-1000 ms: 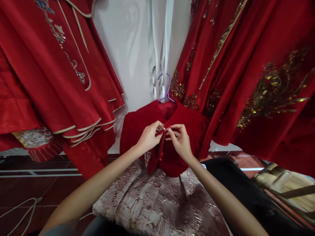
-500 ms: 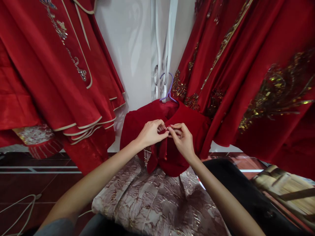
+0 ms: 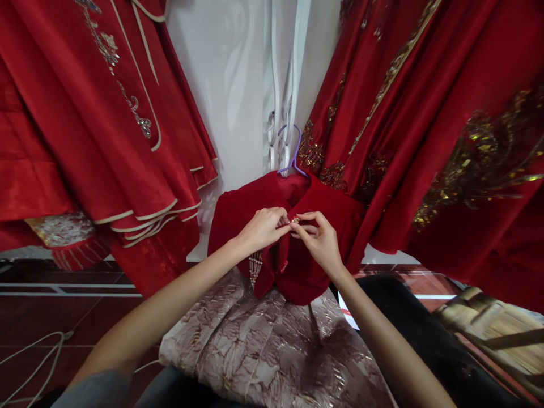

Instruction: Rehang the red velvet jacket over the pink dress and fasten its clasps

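Observation:
A red velvet jacket (image 3: 240, 208) on a purple hanger (image 3: 294, 163) lies before me, its lower edge over a pinkish brocade cloth (image 3: 250, 351). My left hand (image 3: 263, 228) is closed in a pinch at the jacket's front opening. Opposite it, my right hand (image 3: 319, 242) pinches the same spot with thumb and forefinger. Between the fingertips shows a small red-and-pearl beaded fastener (image 3: 294, 220), partly hidden by them. A pearl bead tassel (image 3: 255, 266) hangs below my left wrist, on the jacket's front.
Red gold-trimmed garments (image 3: 140, 187) hang at left, and sequined red garments (image 3: 425, 130) at right. White cabinet doors (image 3: 225, 85) stand behind. A black object (image 3: 408, 328) lies right of my lap, beside a tan bundle (image 3: 497, 328). A white cable (image 3: 55, 351) crosses the tiled floor.
Both hands have shifted very slightly to the right, still pinching at the beaded fastener, of which more shows now. A red beaded end below the hands has swung a little left and up.

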A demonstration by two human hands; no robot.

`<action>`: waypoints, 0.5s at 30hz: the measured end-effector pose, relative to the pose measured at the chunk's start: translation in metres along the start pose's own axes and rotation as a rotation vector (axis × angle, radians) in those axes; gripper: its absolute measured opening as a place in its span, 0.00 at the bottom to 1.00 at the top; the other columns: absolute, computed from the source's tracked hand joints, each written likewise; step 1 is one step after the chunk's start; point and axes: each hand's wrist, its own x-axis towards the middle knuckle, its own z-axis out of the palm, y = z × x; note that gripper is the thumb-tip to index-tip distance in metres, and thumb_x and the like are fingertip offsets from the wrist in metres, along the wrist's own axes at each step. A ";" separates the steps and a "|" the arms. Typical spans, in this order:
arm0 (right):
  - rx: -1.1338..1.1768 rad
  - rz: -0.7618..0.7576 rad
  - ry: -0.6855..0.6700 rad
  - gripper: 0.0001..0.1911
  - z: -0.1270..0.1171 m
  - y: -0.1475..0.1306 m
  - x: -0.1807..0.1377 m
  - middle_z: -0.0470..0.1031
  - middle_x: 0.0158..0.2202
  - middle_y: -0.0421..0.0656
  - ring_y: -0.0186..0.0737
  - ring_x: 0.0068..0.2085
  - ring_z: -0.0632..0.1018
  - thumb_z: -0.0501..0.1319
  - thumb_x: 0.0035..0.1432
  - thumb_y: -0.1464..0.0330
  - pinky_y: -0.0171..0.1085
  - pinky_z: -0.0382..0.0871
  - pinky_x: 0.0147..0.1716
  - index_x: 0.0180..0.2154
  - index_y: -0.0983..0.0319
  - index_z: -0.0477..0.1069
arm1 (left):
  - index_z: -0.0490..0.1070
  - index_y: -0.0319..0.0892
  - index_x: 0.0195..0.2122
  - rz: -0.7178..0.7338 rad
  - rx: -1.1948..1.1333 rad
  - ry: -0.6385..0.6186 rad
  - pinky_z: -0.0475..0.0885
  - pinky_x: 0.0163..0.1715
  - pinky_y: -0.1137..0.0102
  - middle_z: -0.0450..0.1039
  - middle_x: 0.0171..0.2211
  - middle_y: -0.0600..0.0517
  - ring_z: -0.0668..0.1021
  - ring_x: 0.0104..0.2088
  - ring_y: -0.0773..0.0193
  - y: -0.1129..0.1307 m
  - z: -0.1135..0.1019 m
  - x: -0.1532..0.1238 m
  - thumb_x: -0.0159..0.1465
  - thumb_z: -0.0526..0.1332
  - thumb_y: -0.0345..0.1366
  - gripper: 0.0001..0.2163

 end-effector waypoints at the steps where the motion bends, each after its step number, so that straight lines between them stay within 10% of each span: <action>1: -0.007 0.004 0.011 0.16 0.000 0.000 0.000 0.75 0.43 0.43 0.41 0.39 0.81 0.68 0.50 0.58 0.42 0.81 0.38 0.37 0.60 0.70 | 0.69 0.40 0.31 0.004 -0.009 -0.005 0.71 0.30 0.71 0.76 0.29 0.50 0.79 0.30 0.62 0.001 -0.001 0.000 0.61 0.61 0.36 0.05; 15: 0.067 0.086 0.006 0.21 -0.008 -0.001 0.002 0.79 0.44 0.45 0.45 0.42 0.81 0.71 0.47 0.62 0.47 0.76 0.48 0.43 0.61 0.75 | 0.72 0.40 0.31 -0.057 -0.164 0.040 0.73 0.30 0.73 0.78 0.28 0.51 0.80 0.28 0.65 -0.003 0.009 0.004 0.59 0.64 0.33 0.03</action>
